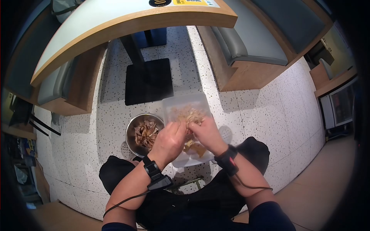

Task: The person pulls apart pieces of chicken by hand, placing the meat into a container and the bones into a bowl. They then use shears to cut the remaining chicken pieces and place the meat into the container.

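Observation:
My left hand (171,139) and my right hand (208,134) meet over a translucent plastic container (170,103), fingertips pinched together. Whatever sits between the fingers is too small and covered to make out. Pale shredded food (192,113), which looks like pulled meat, lies in the far part of the container. Closer to me in it is a larger yellowish-brown piece (199,149). Left of the container, a round steel bowl (129,133) holds brown scraps (145,134), perhaps bones and skin. Each wrist wears a black strap with a cable.
A white table (104,17) with a wooden edge overhangs the far side, standing on a black base plate (149,81). Padded benches flank it, one at the right (254,46) and one at the left (58,82). Speckled floor tiles (266,111) surround the containers.

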{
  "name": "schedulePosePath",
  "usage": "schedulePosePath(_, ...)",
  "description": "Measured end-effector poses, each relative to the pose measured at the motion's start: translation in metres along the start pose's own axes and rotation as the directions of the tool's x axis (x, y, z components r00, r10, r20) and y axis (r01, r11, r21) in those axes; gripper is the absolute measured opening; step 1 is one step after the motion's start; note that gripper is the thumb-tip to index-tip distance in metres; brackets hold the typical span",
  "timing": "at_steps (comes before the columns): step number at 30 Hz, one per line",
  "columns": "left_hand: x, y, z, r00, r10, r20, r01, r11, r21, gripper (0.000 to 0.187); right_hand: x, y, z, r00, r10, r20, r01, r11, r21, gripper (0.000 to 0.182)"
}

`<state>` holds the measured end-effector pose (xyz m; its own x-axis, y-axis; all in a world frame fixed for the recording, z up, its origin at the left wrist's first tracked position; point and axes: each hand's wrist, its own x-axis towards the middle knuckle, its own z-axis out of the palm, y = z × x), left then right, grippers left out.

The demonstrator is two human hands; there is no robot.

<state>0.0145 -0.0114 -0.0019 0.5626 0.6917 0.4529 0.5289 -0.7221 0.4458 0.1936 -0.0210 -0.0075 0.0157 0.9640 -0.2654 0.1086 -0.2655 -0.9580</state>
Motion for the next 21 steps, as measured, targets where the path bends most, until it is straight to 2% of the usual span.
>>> schedulePosePath(2, 0.000, 0.003, 0.001, 0.997, -0.074, 0.002, 0.074, 0.993, -0.094, 0.027, -0.001, -0.002, 0.002, 1.000, -0.021, -0.009, 0.021, 1.000, -0.022, 0.023)
schedulePosePath(4, 0.001, 0.004, -0.001, 0.995, -0.101, -0.007, 0.099, 0.989, -0.111, 0.025, -0.002, -0.003, 0.002, 0.997, -0.074, 0.011, 0.074, 0.996, 0.058, 0.021)
schedulePosePath(6, 0.004, 0.006, -0.003, 0.992, -0.125, -0.014, 0.122, 0.984, -0.130, 0.023, -0.001, 0.000, 0.002, 0.999, -0.047, 0.018, 0.046, 0.997, 0.057, 0.020)
schedulePosePath(8, 0.006, 0.006, -0.005, 0.991, -0.115, -0.071, 0.106, 0.987, -0.118, 0.013, 0.000, 0.003, 0.005, 0.999, -0.018, 0.027, 0.017, 0.998, 0.057, 0.018)
schedulePosePath(10, 0.005, 0.006, -0.004, 0.990, -0.119, -0.073, 0.109, 0.986, -0.124, 0.013, 0.000, 0.006, 0.012, 1.000, 0.010, -0.001, -0.009, 0.952, 0.305, 0.017)
schedulePosePath(15, 0.004, 0.011, -0.005, 0.979, -0.188, -0.082, 0.172, 0.970, -0.169, 0.013, -0.005, -0.002, 0.012, 0.996, -0.084, 0.032, 0.072, 0.960, 0.269, 0.012)
schedulePosePath(17, 0.004, 0.011, -0.005, 0.962, -0.261, -0.079, 0.227, 0.926, -0.303, 0.016, -0.006, -0.005, 0.012, 0.993, -0.114, 0.018, 0.104, 0.953, 0.286, 0.011)
schedulePosePath(18, 0.003, 0.011, -0.003, 0.962, -0.261, -0.079, 0.227, 0.926, -0.303, 0.016, -0.005, -0.007, 0.010, 0.988, -0.155, 0.022, 0.147, 0.967, 0.208, 0.011)
schedulePosePath(19, 0.001, 0.010, -0.001, 0.934, -0.358, 0.008, 0.328, 0.846, -0.421, 0.015, -0.005, -0.008, 0.009, 0.980, -0.196, 0.030, 0.190, 0.973, 0.130, 0.012)
schedulePosePath(20, -0.001, 0.009, -0.001, 0.893, -0.438, 0.106, 0.425, 0.741, -0.520, 0.016, -0.002, -0.003, 0.008, 0.980, -0.196, 0.031, 0.190, 0.973, 0.130, 0.012)
schedulePosePath(21, -0.001, 0.010, -0.002, 0.893, -0.439, 0.105, 0.425, 0.741, -0.520, 0.016, 0.003, 0.002, 0.007, 0.982, -0.184, 0.039, 0.182, 0.982, 0.057, 0.013)
